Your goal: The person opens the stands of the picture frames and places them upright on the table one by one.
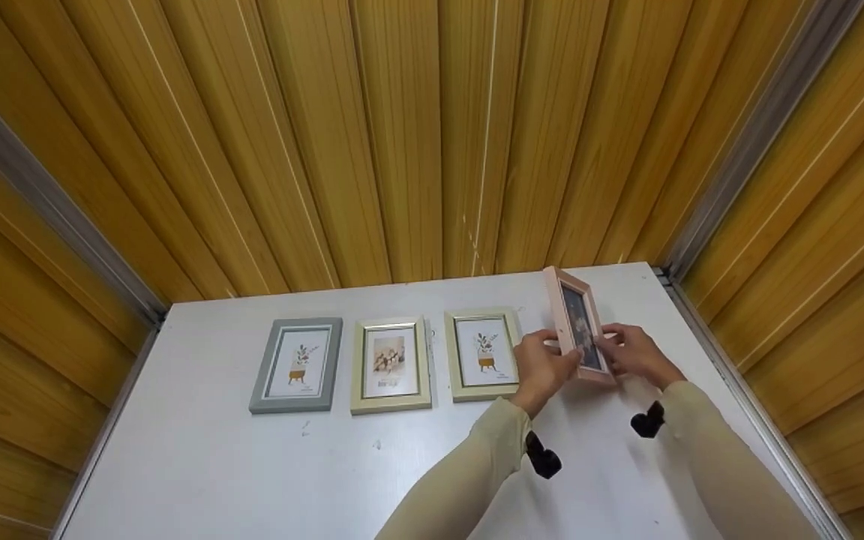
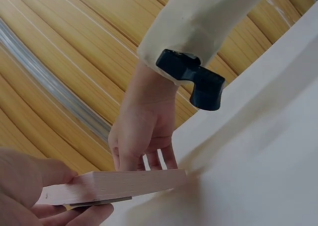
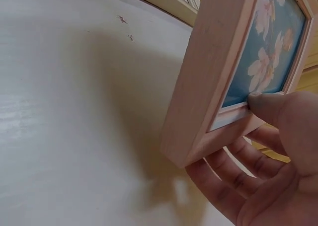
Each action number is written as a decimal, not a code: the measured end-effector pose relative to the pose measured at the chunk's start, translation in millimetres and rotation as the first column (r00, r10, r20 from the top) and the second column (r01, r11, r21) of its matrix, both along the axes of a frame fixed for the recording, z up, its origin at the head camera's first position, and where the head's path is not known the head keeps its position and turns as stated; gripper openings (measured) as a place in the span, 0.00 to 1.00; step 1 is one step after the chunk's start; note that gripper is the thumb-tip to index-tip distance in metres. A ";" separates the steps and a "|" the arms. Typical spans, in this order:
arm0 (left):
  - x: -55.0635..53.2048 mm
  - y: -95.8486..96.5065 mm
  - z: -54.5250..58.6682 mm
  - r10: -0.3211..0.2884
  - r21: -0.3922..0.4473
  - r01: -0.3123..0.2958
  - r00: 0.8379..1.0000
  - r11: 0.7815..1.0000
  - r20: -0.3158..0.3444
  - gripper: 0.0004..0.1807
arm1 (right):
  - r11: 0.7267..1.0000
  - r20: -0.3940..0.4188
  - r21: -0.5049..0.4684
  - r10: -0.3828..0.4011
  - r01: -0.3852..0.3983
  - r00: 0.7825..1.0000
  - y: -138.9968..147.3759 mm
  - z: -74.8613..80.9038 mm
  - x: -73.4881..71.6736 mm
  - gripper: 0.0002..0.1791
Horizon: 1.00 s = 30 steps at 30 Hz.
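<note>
A pink picture frame (image 1: 579,324) stands tilted at the right end of a row of frames, near the far edge of a white surface (image 1: 274,480); whether its lower edge touches that surface cannot be told. Its glazed front, turned toward the right, shows a flower picture (image 3: 268,52) of pale blossoms on a blue ground. The left hand (image 1: 544,366) is closed on the frame's left side, thumb and fingers gripping its border. The right hand (image 1: 636,352) pinches the opposite side, with the thumb on the front at the lower margin of the picture and the other fingers bent behind. Just beside the left hand lies a cream frame (image 1: 483,354) with a drawing of a potted plant. Next to it, farther left, is a pale yellow frame (image 1: 391,365) with a brownish print, and at the far left a grey frame (image 1: 297,365) with a similar plant drawing; all three lie face up and apart. Both forearms wear light sleeves (image 1: 462,465), each with a black fitting (image 1: 543,456) at the wrist. Beyond and at either side rise yellow-brown wood-patterned panels (image 1: 402,150), joined at the corners by grey metal strips (image 1: 724,165).
</note>
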<state>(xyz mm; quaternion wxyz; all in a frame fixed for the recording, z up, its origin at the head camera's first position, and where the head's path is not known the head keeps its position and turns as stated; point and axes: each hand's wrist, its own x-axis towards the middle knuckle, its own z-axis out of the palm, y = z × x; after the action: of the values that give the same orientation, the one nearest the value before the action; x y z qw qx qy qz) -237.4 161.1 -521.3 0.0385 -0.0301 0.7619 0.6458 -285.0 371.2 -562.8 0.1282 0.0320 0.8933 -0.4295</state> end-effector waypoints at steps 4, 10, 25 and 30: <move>0.0 -2.0 1.8 0.002 -0.004 -0.002 1.000 1.000 -0.019 0.14 | 0.993 -0.067 0.107 0.053 -0.046 0.996 -1.2 29.2 -7.6 0.34; -1.9 -3.3 4.2 0.003 -0.052 -0.004 1.000 0.999 -0.023 0.16 | 0.974 -0.132 0.201 0.129 -0.101 0.983 -18.6 83.7 -21.4 0.40; 3.2 1.0 7.6 0.050 -0.084 -0.058 0.995 0.995 -0.092 0.14 | 0.950 -0.107 0.274 0.184 -0.149 0.977 -89.8 139.3 -31.2 0.44; 5.0 1.2 8.0 0.045 -0.068 -0.051 0.995 0.996 -0.094 0.15 | 0.932 -0.125 0.329 0.202 -0.152 0.971 -93.7 135.8 -32.2 0.40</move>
<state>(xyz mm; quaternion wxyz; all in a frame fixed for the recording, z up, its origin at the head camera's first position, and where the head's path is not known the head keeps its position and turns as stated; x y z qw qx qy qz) -232.4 162.3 -513.2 -0.0133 -0.0201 0.7841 0.6201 -317.2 277.4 -427.0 0.0888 -0.0626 0.9572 -0.2684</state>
